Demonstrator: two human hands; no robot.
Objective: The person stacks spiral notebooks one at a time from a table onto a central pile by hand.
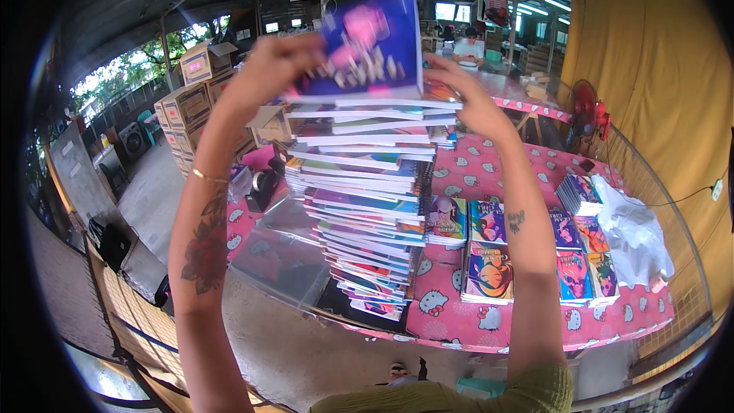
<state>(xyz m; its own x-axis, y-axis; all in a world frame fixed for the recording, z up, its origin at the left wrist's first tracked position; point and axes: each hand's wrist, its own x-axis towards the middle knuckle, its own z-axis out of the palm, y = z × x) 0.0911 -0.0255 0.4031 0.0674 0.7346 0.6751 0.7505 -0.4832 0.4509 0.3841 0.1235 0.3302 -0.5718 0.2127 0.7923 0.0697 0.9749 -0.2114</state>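
A notebook (pixel 375 50) with a blue-purple cover and pink figure stands tilted up above a tall stack of notebooks (pixel 367 191). The fingers of my left hand (pixel 279 69) are closed at its left edge, blurred by motion. Beside its right edge is my right hand (pixel 470 99), fingers stretched out and apart, near the top of the stack. White page edges face me, and the layers lie unevenly. The stack rises from the front of a table with a pink patterned cover (pixel 451 321).
Smaller piles of colourful notebooks (pixel 489 271) lie to the right, beside white plastic wrapping (pixel 631 229). A tape dispenser (pixel 264 187) sits left of the stack. Cardboard boxes (pixel 187 107) are piled behind at left. A red fan (pixel 589 107) and a person (pixel 468 47) are farther back.
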